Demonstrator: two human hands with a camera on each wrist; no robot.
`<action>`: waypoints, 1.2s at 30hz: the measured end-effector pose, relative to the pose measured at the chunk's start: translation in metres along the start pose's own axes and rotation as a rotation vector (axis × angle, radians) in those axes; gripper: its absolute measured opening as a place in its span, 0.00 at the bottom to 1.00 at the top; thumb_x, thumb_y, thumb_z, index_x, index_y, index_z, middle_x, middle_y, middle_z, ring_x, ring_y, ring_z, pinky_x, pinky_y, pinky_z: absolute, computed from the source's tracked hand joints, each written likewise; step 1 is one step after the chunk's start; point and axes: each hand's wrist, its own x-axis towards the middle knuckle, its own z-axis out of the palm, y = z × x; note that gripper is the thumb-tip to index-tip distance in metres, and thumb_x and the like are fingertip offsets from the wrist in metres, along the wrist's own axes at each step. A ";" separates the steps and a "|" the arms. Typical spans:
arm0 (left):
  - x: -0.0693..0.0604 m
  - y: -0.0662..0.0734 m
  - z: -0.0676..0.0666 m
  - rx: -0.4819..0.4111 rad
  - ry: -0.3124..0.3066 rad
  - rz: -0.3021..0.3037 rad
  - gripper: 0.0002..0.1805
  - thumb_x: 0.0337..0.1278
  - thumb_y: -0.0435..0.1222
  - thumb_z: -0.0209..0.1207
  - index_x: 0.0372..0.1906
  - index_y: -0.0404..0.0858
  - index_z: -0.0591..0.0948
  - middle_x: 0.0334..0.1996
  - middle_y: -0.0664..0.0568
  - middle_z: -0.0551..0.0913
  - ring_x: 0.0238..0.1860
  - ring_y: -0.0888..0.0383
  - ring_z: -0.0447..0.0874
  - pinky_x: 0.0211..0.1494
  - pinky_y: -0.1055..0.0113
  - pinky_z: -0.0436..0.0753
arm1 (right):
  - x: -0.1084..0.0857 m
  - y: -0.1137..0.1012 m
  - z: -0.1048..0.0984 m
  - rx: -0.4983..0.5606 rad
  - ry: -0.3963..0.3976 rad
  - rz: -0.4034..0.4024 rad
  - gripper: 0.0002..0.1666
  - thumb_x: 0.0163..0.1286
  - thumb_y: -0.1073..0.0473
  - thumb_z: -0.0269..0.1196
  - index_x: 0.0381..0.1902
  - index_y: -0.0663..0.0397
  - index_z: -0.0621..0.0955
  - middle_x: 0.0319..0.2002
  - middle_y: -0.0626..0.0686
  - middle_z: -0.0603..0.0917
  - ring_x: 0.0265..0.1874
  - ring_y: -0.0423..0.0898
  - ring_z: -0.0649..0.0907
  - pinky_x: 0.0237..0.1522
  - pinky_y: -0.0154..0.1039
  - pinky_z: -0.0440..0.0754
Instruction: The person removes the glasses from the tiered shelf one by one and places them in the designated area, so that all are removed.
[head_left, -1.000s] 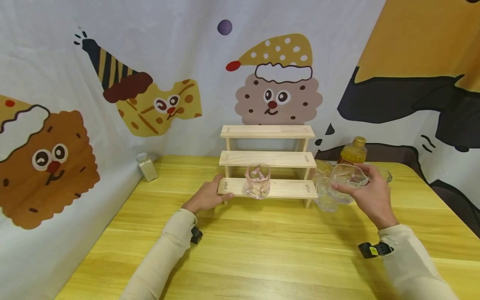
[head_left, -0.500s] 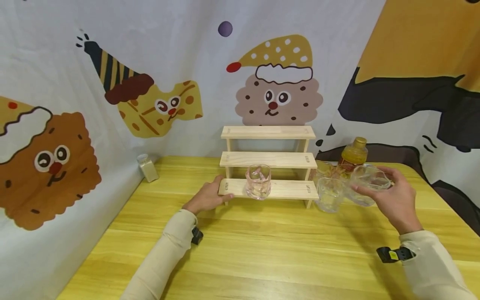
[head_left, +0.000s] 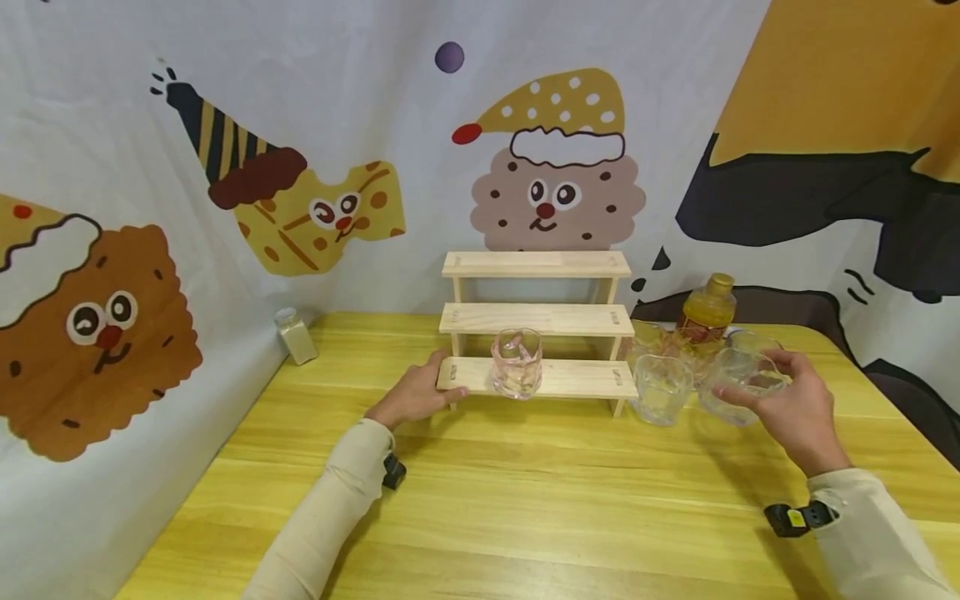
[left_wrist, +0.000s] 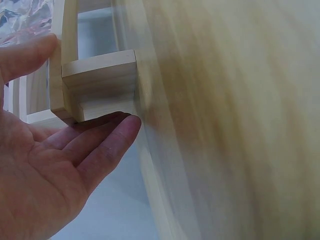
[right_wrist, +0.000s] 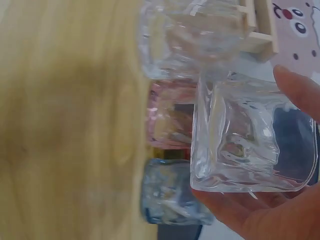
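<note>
My left hand (head_left: 411, 393) grips the left end of the lowest board of a three-step wooden stand (head_left: 577, 377). In the left wrist view its thumb lies across the board, with the fingers against the stand's end. A pinkish glass (head_left: 516, 367) stands upright on that board. To the right, my right hand (head_left: 801, 410) holds a clear glass (right_wrist: 255, 135) between thumb and fingers, upright and just above the table. Left of it a clear glass (head_left: 660, 392) stands on the table. Behind are a pink glass (right_wrist: 170, 115) and a bluish glass (right_wrist: 172, 195), partly hidden.
A bottle (head_left: 707, 312) with a gold cap and yellow contents stands behind the glasses. At the table's left edge is a small jar (head_left: 297, 337) with pale contents. A cartoon-printed cloth (head_left: 420, 108) hangs behind the wooden table (head_left: 525, 517).
My right hand has carried the clear glass rightward, then slightly lower and nearer, away from the other clear glass. My left hand has stayed on the stand.
</note>
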 end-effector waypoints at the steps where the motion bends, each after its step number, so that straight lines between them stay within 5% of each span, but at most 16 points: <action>1: 0.000 0.000 0.000 0.003 0.000 -0.001 0.43 0.65 0.49 0.63 0.76 0.36 0.58 0.45 0.41 0.86 0.34 0.56 0.81 0.37 0.65 0.76 | 0.000 0.002 0.002 -0.004 -0.008 -0.010 0.62 0.58 0.41 0.74 0.76 0.66 0.56 0.69 0.73 0.66 0.54 0.62 0.75 0.33 0.27 0.72; 18: -0.001 0.003 0.004 0.027 0.007 -0.012 0.44 0.66 0.51 0.62 0.77 0.37 0.57 0.54 0.37 0.84 0.45 0.53 0.84 0.48 0.58 0.80 | 0.006 0.017 0.022 -0.025 -0.117 -0.038 0.64 0.54 0.47 0.78 0.74 0.72 0.55 0.67 0.79 0.65 0.60 0.74 0.75 0.29 0.24 0.75; 22: -0.001 0.003 0.004 0.031 0.010 -0.016 0.45 0.66 0.51 0.62 0.78 0.38 0.56 0.56 0.36 0.83 0.47 0.52 0.85 0.49 0.57 0.80 | 0.007 0.017 0.022 -0.042 -0.131 -0.046 0.65 0.55 0.46 0.78 0.75 0.72 0.54 0.67 0.80 0.65 0.61 0.76 0.71 0.42 0.45 0.82; 26: -0.001 0.003 0.003 0.027 0.013 -0.020 0.45 0.65 0.52 0.63 0.78 0.38 0.57 0.56 0.36 0.83 0.47 0.52 0.84 0.49 0.57 0.80 | 0.007 0.012 0.018 -0.108 -0.186 -0.067 0.71 0.54 0.45 0.78 0.77 0.72 0.47 0.69 0.81 0.62 0.64 0.79 0.65 0.55 0.69 0.72; 32: -0.001 0.002 0.003 0.014 0.011 -0.018 0.45 0.65 0.52 0.63 0.78 0.39 0.57 0.54 0.37 0.84 0.43 0.54 0.83 0.45 0.60 0.79 | -0.006 -0.013 0.016 -0.310 -0.055 -0.264 0.64 0.58 0.50 0.76 0.74 0.79 0.52 0.63 0.86 0.63 0.57 0.81 0.67 0.55 0.75 0.68; 36: -0.001 0.000 0.002 0.001 0.012 -0.018 0.44 0.65 0.51 0.63 0.77 0.38 0.57 0.53 0.38 0.84 0.41 0.54 0.83 0.44 0.61 0.79 | -0.018 -0.036 0.023 -0.322 0.039 -0.406 0.51 0.61 0.55 0.73 0.70 0.79 0.60 0.61 0.84 0.67 0.55 0.80 0.70 0.53 0.74 0.69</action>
